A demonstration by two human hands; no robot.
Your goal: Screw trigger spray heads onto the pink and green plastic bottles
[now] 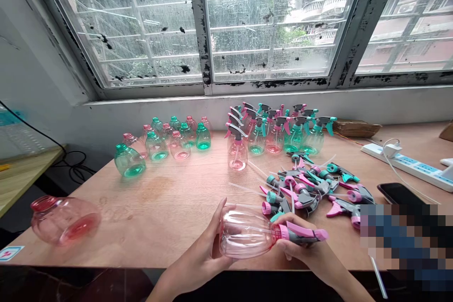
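The left hand [197, 258] curls around a pink see-through spray bottle [244, 233]. The bottle lies on its side, held over the front edge of the wooden table [170, 240]. The right hand [300, 257] is closed tight on the bottle's neck, under its pink and gray spray top [300, 235]. Just behind the hands is a messy pile of loose spray tops [300, 188], with pink, teal and gray parts and thin clear tubes. Off to the left, a pink bottle [65, 221] lies on its side. Farther back stand teal and pink bottles with no tops [159, 144], and next to them, bottles with spray tops [279, 134]. On the right are a black phone [398, 193] and a white power strip [399, 165]. A dirty window [276, 23] is at the back.
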